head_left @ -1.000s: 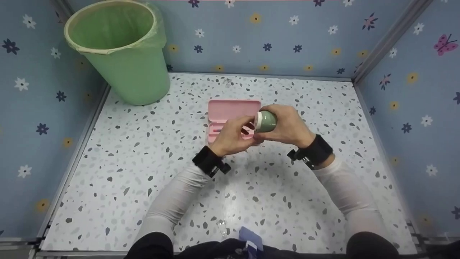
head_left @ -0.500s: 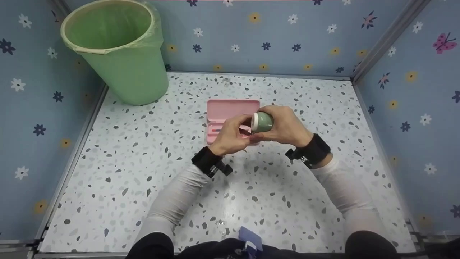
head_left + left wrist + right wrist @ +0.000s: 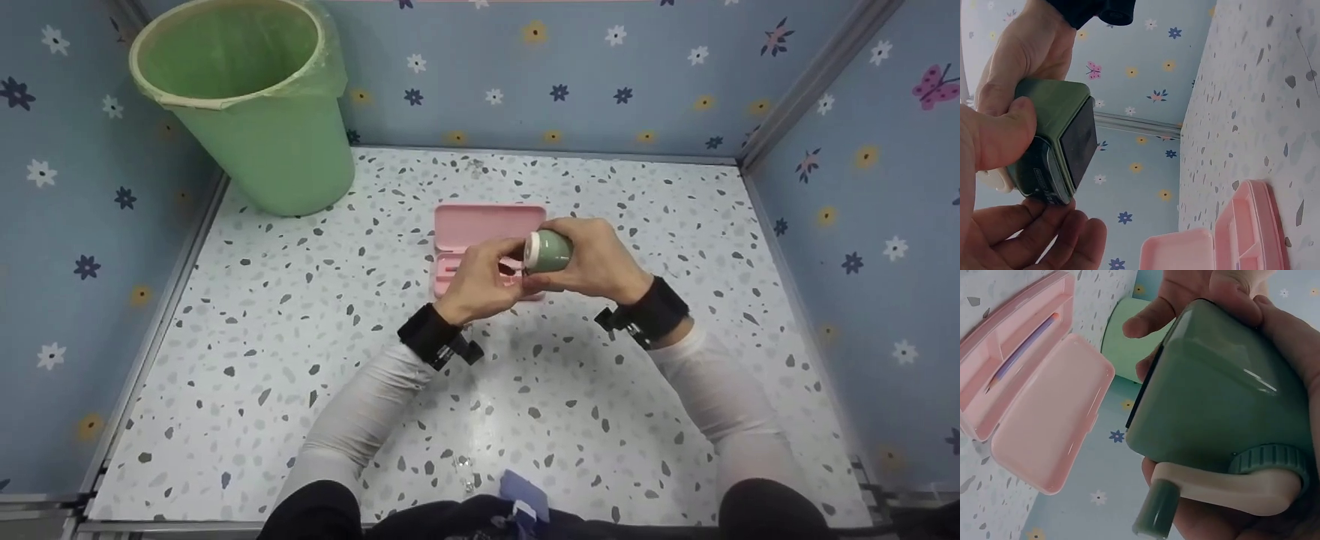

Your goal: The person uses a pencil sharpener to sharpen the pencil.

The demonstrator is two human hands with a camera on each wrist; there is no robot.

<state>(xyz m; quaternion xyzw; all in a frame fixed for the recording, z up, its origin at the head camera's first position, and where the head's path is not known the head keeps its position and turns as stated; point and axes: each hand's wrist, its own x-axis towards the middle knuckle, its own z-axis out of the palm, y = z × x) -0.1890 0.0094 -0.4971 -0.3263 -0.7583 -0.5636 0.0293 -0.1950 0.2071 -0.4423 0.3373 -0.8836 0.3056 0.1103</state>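
A green crank pencil sharpener (image 3: pixel 551 251) is held sideways above an open pink pencil case (image 3: pixel 490 227). My right hand (image 3: pixel 607 259) grips its body, and the cream crank (image 3: pixel 1224 486) with a green knob shows in the right wrist view. My left hand (image 3: pixel 484 281) has its thumb on the sharpener and its fingertips at the lower edge of a dark see-through drawer (image 3: pixel 1039 174), pinching there. A black base pad (image 3: pixel 1079 149) faces the case side. In one compartment of the case lies a purple pencil (image 3: pixel 1022 351).
A tall green bin (image 3: pixel 277 154) with a liner stands at the back left of the speckled table (image 3: pixel 300 360). Flowered blue walls (image 3: pixel 517 75) enclose the back and both sides. A blue-purple tag (image 3: pixel 523 491) hangs at the near edge.
Both hands have shifted slightly to the left with the sharpener. The left fingers stay close against its side, and the pencil case remains where it was.
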